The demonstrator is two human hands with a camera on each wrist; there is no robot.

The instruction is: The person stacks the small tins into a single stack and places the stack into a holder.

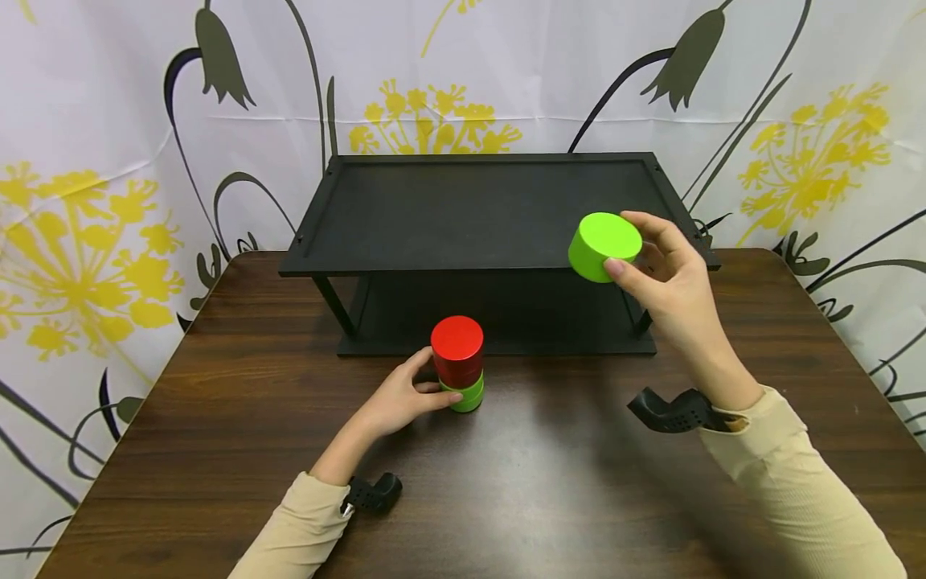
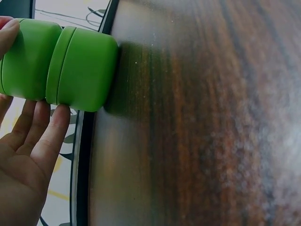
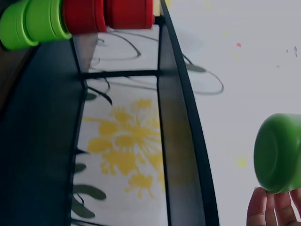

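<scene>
A stack of small round lidded containers stands upright on the table, in front of the shelf. Two red containers (image 3: 129,14) sit on top of two green containers (image 2: 89,68). My left hand (image 1: 398,398) grips the stack from the left at its green part, the thumb on the near side and fingers behind and beside it. Up at the right, my right hand (image 1: 676,281) holds another green container (image 1: 606,245) between thumb and fingers, in the air over the front right edge of the shelf's top. In the right wrist view, its round base shows.
A black two-tier shelf (image 1: 477,213) stands at the back of the brown wooden table (image 1: 535,498). Its lower tier (image 1: 499,322) lies close behind the stack. A white curtain with a flower print (image 1: 275,137) hangs behind. Each wrist wears a black band.
</scene>
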